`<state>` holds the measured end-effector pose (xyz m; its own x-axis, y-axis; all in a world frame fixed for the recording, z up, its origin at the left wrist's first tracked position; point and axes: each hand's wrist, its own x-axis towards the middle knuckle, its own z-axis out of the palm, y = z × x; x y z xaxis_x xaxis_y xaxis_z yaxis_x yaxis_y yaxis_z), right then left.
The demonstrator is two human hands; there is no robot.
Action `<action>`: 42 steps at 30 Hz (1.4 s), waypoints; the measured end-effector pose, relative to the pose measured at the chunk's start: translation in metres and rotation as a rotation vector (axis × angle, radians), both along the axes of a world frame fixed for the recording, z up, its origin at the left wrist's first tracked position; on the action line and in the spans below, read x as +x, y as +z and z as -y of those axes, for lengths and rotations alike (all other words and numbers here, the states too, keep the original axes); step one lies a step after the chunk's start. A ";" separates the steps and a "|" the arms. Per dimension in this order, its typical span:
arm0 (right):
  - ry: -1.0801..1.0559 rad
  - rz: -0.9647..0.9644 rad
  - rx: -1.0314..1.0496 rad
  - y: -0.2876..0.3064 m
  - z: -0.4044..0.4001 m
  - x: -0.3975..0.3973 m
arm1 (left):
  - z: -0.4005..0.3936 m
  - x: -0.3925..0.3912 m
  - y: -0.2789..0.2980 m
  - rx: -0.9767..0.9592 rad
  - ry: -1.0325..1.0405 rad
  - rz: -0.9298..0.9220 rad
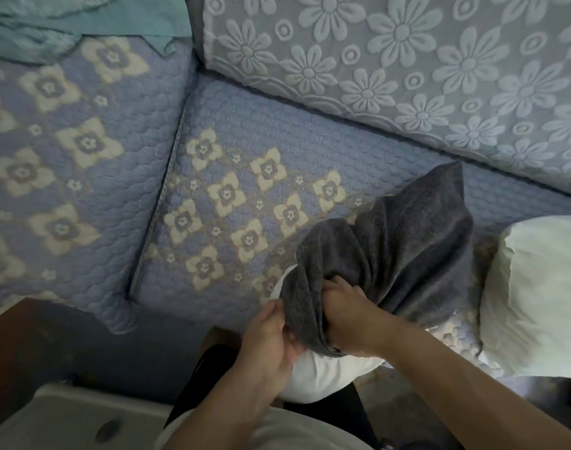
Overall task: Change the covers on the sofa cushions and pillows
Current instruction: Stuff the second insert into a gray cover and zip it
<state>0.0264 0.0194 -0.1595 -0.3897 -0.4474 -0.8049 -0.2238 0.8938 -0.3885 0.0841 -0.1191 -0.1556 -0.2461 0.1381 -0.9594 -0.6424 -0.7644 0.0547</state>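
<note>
I am looking down at a sofa from above, and both my hands are busy at its front edge. My left hand (pixel 271 332) has its grip closed on the open hem of a dark grey cover (pixel 394 251), fingers curled round a fold of the cloth on its left side. My right hand (pixel 346 316) has its grip clamped on the bunched hem just beside it, knuckles up, so the two hands nearly touch with cloth gathered between them. The grey cover rises away from both grips toward the sofa back, creased and loose, ending in a pointed corner at its far end. A white pillow insert (pixel 323 375) sits directly beneath my hands, its rounded end bulging out below the hem; the rest of it is hidden inside the cover. It rests at the front edge of the seat cushion (pixel 232 203), which is quilted blue with cream flower shapes. A second bare white pillow (pixel 537 297) lies at the right edge of the seat, near the grey cover but apart from it. A pale blue back cushion (pixel 407 66) with raised daisies runs along the rear. Crumpled teal fabric (pixel 50 24) lies at the far left corner.
</note>
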 end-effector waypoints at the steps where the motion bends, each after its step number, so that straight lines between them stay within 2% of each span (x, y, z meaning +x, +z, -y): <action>1: -0.061 0.011 -0.014 -0.002 0.001 0.000 | 0.000 -0.006 -0.004 0.032 0.003 -0.013; 5: -0.468 0.042 -0.072 -0.004 0.002 -0.006 | 0.002 -0.018 -0.007 0.141 0.018 -0.063; 6: -0.514 0.066 -0.057 -0.001 0.003 -0.008 | 0.002 -0.016 -0.008 0.140 0.032 -0.064; 8: -0.448 0.071 -0.037 0.004 0.003 -0.009 | 0.003 -0.006 -0.010 0.133 0.088 -0.067; 9: -0.397 0.007 -0.039 0.009 0.004 -0.009 | 0.005 0.000 -0.011 0.129 0.118 -0.074; 11: -0.225 -0.287 -0.073 0.011 0.005 -0.005 | 0.006 0.008 -0.012 0.071 0.122 -0.063; 13: -0.138 -0.377 -0.120 0.005 0.002 0.008 | 0.004 0.012 -0.015 -0.098 -0.010 -0.017; 15: -0.130 -0.302 -0.138 -0.002 -0.001 0.015 | 0.005 0.019 -0.016 -0.306 -0.223 -0.014; 17: -0.033 -0.250 -0.156 -0.008 -0.007 0.016 | 0.010 0.026 -0.016 -0.491 -0.482 -0.062; 19: 0.079 -0.118 -0.103 -0.008 -0.009 0.013 | 0.015 0.029 -0.012 -0.606 -0.725 -0.064; 21: 0.121 -0.044 -0.018 -0.004 -0.012 0.014 | 0.015 0.032 -0.008 -0.543 -0.722 -0.001; 24: 0.151 -0.201 -0.021 0.010 -0.012 0.029 | 0.014 0.031 -0.002 -0.302 -0.440 0.110; 27: -0.031 -0.355 -0.077 0.009 -0.019 0.046 | 0.021 0.027 0.005 -0.058 -0.169 0.124; 29: -0.121 -0.415 -0.131 0.008 -0.024 0.052 | 0.025 0.020 0.009 0.091 -0.078 0.078; 32: -0.135 -0.526 -0.126 0.015 -0.028 0.050 | 0.026 -0.001 0.013 0.244 -0.098 0.033; 34: -0.152 -0.512 -0.117 0.020 -0.033 0.043 | 0.026 -0.007 0.013 0.315 -0.065 0.018; 38: -0.227 -0.440 -0.090 0.028 -0.045 0.024 | 0.027 -0.007 0.016 0.316 -0.112 0.019; 42: -0.442 -0.478 -0.044 0.044 -0.053 0.005 | 0.026 -0.012 0.028 0.301 -0.275 -0.017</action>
<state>0.0318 0.0724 -0.1154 -0.8550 -0.1916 -0.4820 0.0039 0.9269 -0.3752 0.0720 -0.1452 -0.1273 -0.1763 0.4754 -0.8619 -0.8263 -0.5474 -0.1329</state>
